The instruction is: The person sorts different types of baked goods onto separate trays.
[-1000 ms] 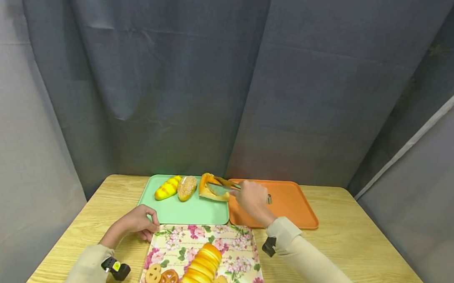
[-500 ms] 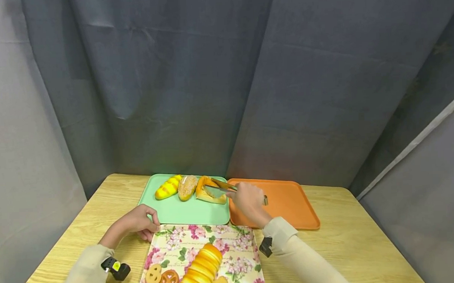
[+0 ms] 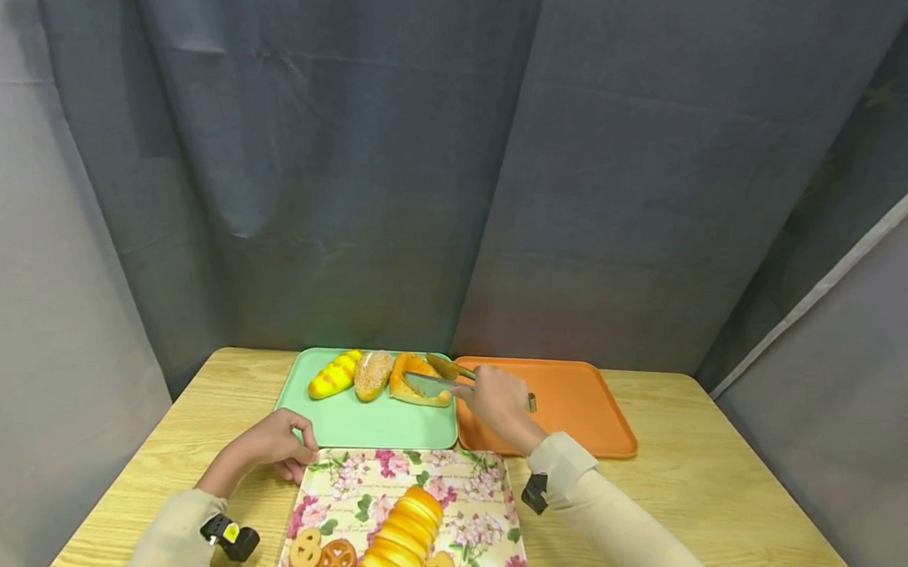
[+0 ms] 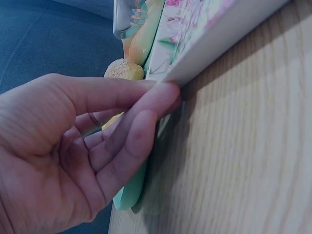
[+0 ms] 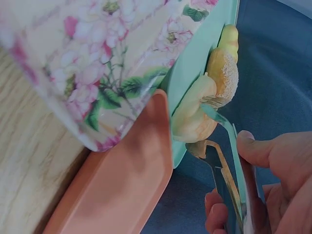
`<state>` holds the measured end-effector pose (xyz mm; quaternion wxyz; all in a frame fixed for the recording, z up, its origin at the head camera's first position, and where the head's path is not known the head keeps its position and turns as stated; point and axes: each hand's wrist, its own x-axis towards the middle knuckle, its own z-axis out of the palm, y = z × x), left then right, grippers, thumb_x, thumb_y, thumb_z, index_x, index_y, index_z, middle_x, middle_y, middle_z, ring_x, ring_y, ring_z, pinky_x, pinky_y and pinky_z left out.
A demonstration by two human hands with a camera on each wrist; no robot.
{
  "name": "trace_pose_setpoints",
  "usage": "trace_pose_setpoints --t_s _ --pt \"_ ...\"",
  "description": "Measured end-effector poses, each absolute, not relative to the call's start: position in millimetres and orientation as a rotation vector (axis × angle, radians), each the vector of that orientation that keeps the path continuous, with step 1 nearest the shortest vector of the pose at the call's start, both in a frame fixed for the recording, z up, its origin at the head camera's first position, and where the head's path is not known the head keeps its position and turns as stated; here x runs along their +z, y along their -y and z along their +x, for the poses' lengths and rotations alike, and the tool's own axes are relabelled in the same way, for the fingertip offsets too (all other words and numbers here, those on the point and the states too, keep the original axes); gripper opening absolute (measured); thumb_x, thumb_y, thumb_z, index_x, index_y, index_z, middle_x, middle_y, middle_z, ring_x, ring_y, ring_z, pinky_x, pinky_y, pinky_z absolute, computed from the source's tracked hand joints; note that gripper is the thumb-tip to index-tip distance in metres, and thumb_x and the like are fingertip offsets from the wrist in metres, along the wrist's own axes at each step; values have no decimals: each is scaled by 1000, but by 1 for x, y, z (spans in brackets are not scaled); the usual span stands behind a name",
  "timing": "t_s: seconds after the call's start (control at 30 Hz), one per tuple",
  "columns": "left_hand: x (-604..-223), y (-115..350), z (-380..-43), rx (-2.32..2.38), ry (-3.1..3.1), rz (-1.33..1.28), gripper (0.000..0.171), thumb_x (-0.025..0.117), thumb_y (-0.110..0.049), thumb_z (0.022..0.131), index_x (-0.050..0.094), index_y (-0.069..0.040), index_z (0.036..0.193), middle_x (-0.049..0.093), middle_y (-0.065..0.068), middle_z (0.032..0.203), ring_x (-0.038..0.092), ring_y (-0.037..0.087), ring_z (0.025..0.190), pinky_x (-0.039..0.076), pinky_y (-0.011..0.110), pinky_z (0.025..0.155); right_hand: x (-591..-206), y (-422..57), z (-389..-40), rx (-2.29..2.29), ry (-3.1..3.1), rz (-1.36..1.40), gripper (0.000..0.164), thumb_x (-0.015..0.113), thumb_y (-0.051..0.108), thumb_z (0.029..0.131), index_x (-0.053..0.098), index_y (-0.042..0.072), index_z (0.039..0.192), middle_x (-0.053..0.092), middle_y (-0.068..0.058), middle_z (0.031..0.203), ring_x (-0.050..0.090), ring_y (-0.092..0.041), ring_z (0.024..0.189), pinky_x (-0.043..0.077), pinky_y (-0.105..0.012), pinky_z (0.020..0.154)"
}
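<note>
Shift: over the past second, the golden-crusted bread [image 3: 400, 384] has come left, away from the right edge of the mint-green tray [image 3: 376, 428], and the right hand [image 3: 501, 399] has moved slightly left at the end; the left hand [image 3: 281, 444] has stayed at its corner.
Bread: on the right part of the mint-green tray, just beside the sesame-topped roll [image 3: 373, 376]; its hollow-looking face is partly covered by the metal tongs [image 3: 429, 385].
Right hand: grips the tongs by their arms, thumb on one side and fingers on the other, above the seam between the two back trays.
Tongs: blades spread apart, one across the bread, the other by its far right edge; whether they squeeze it cannot be told.
Left hand: thumb and forefinger pinch the far left corner of the floral tray [image 3: 476, 491].
Green tray: also bears a yellow scored roll [image 3: 335, 374], left of the sesame-topped one.
Orange tray: the orange tray [image 3: 571, 404] lies right of the green one, partly under the right hand.
Floral tray: nearest the person, with a ridged loaf [image 3: 401, 540] lying diagonally, a pretzel-shaped cookie [image 3: 336, 558] and a round cookie [image 3: 306, 550] to its left.
Surroundings: wood-grain table [image 3: 693, 475], dark grey curtain [image 3: 346, 195] behind.
</note>
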<state>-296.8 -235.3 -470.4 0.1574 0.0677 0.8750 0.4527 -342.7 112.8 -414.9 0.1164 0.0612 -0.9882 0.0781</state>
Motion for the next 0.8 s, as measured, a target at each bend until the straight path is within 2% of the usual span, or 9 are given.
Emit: trace_pose_setpoints --t_s 0.13,0.23,0.3,0.4,0.6,0.8 --pt "-471 236 -297 1298 -2504 188 9 75 -4 87 68 -2 82 66 6 58 67 16 51 55 28 50 -419 -116 -342 233 2871 203 52 70 56 91 51 14 66 19 5 49 16 -11 45 10 -28 46" --pt "-472 236 -297 1292 -2507 177 9 75 -4 87 68 -2 82 66 6 58 67 16 51 55 28 50 -420 -117 -342 233 2851 217 45 70 57 90 69 11 90 19 5 50 15 -11 46 10 -27 46" --pt "-472 236 -297 1288 -2508 169 9 76 -4 87 68 -2 82 66 6 59 67 15 51 55 27 50 -420 -119 -341 247 2834 227 48 71 56 89 73 11 107 19 5 51 14 -11 47 10 -27 46" --pt "-472 235 -298 1284 -2505 167 9 76 -4 86 68 -3 82 66 6 59 67 15 51 54 26 49 -420 -124 -341 276 2806 243 56 71 57 88 72 13 122 19 5 50 13 -11 47 10 -28 47" --pt "-471 235 -299 1283 -2505 176 8 75 -4 87 68 -3 82 66 5 59 67 15 50 54 26 50 -416 -136 -343 407 2794 332 64 68 58 90 64 17 139 23 6 46 10 -11 47 8 -27 45" --pt "-471 236 -298 1289 -2502 175 8 75 -4 87 68 -2 82 66 5 60 67 15 51 55 26 50 -409 -150 -343 578 2766 558 63 70 57 88 62 23 141 30 7 48 15 -10 46 10 -26 45"
